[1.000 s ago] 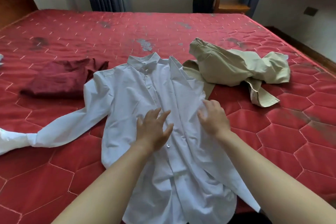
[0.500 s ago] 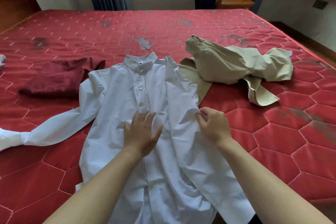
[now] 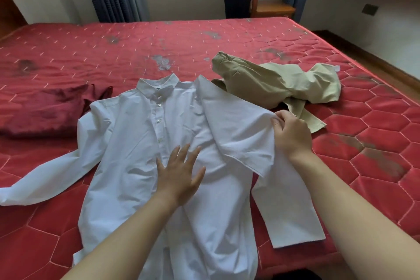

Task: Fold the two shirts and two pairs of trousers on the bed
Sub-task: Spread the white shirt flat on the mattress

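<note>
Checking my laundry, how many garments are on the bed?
3: white shirt in the middle, dark red garment left, beige trousers right. More may lie out of view.

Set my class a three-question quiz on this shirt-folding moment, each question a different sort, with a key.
1. True or false: the left hand lies flat on the white shirt.
2. Which hand pinches a fold of that shirt? A. the left hand B. the right hand
3. Fill in: beyond the right hand lie crumpled ___ trousers.
Key: 1 true; 2 B; 3 khaki.
</note>
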### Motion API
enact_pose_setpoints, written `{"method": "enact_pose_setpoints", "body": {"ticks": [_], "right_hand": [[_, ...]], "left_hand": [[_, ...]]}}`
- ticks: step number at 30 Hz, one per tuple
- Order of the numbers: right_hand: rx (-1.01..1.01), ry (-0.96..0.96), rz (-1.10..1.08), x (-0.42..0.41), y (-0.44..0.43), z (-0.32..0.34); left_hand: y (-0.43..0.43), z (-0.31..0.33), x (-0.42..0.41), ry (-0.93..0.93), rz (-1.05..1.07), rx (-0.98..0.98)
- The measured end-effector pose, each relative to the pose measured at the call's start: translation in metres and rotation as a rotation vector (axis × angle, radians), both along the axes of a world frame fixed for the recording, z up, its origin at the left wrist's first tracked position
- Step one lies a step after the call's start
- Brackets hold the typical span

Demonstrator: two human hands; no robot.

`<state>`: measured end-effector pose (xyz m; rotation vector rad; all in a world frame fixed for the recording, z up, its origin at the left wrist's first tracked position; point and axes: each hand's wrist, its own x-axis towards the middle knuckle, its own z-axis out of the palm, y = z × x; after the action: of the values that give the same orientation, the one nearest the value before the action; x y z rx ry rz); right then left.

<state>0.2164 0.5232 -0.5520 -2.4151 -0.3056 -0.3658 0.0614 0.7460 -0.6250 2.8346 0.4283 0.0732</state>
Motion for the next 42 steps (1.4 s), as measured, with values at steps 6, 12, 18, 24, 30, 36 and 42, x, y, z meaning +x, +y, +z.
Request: {"method": "enact_pose_setpoints", "body": {"ticks": [6,12,18,24,30,36,42], "right_hand": [[-0.175,-0.132,0.038,-0.001,-0.002,-0.001],[-0.443,0.386,0.504,-0.024,0.024,-0.070],[-0.523,0.280,0.406,-0.013,-0.044,-0.073],[-0.132,0.056,0.370,-0.019,-0.017,-0.053],[-0.314,0.213,0.451,0.000,0.016,-0.084],[-0.191,0.155,0.361,0.013,-0.013,-0.070],[-0.192,0.068,0.602,-0.055,0.062,-0.052]], "left_hand": [[-0.011,-0.002,0.024,0.088,0.013,-0.029],[-0.013,-0.021,0.014,0.090,-0.033,0.022],[-0.011,-0.020,-0.009,0.099,-0.063,0.022],[-0.020,0.002,-0.005,-0.056,-0.052,0.112],[-0.027,-0.001,0.012,-0.044,-0.143,-0.059],[-0.006,0.003,-0.007,-0.099,-0.172,-0.041],[0.019,0.014,-0.013,-0.059,0.001,0.028]]}}
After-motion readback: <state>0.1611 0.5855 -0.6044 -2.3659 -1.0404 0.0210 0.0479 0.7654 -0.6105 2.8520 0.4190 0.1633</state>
